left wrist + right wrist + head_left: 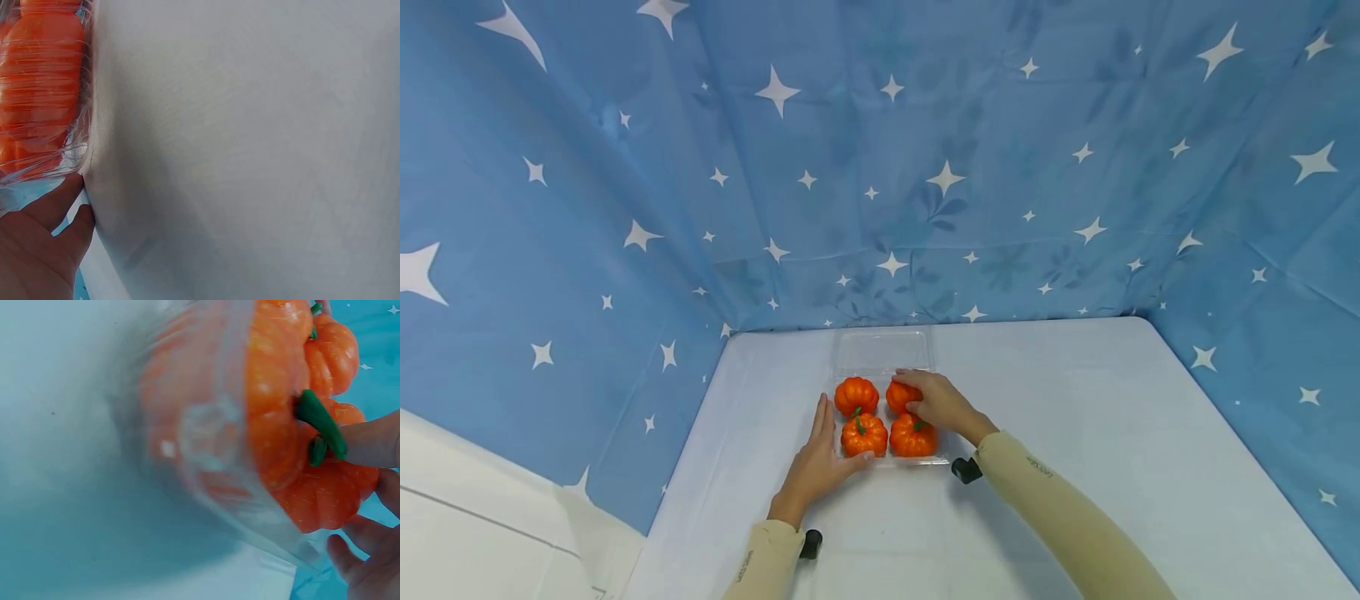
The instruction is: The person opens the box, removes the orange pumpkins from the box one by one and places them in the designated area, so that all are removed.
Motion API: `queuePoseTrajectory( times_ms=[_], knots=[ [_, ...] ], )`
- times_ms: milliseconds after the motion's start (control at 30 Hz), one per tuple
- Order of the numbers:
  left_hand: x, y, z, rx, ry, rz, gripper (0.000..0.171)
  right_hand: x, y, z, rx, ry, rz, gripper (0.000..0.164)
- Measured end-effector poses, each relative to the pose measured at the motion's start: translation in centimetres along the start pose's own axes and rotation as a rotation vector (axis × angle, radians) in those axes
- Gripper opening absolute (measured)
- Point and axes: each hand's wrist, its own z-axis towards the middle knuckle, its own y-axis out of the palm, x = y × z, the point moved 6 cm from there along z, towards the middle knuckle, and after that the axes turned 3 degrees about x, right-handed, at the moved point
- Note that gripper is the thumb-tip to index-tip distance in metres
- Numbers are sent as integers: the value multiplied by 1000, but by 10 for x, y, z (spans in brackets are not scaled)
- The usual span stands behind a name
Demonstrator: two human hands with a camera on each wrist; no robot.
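Observation:
A clear plastic clamshell box (910, 461) holds several small orange pumpkins with green stems, including one at front left (864, 435), one at back left (856, 396) and one at front right (913, 436). My right hand (946, 406) grips the back-right pumpkin (898, 398) from above, fingers over its far side and thumb at its near side; the right wrist view shows the thumb beside a green stem (322, 425). Along the box's left side lies my left hand (820, 468), fingers straight, thumb at the front-left corner. In the left wrist view, its fingertips are right at the box wall (84, 147).
The box's lid (882, 350) lies folded back, away from me. All stands on a white-covered table (1060, 392). Blue curtains with white stars (947, 179) hang behind and at both sides. Dark wrist-camera mounts (966, 470) sit under the wrists.

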Motion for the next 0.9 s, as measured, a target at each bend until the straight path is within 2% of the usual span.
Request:
queuePoseTrajectory(
  times_ms=[300, 600, 733, 900],
  knots=[
    [-1, 0, 0, 2, -23, -13, 133, -8, -16, 3, -13, 12, 42, 56],
    [0, -1, -1, -4, -20, -13, 134, -8, -33, 3, 51, -4, 96, 55],
    [0, -1, -1, -6, -19, -10, 134, -3, -37, 1, 79, 25, 134, 55],
    [0, -1, -1, -2, -15, -12, 132, 8, -41, -2, 134, 103, 186, 52]
  ],
)
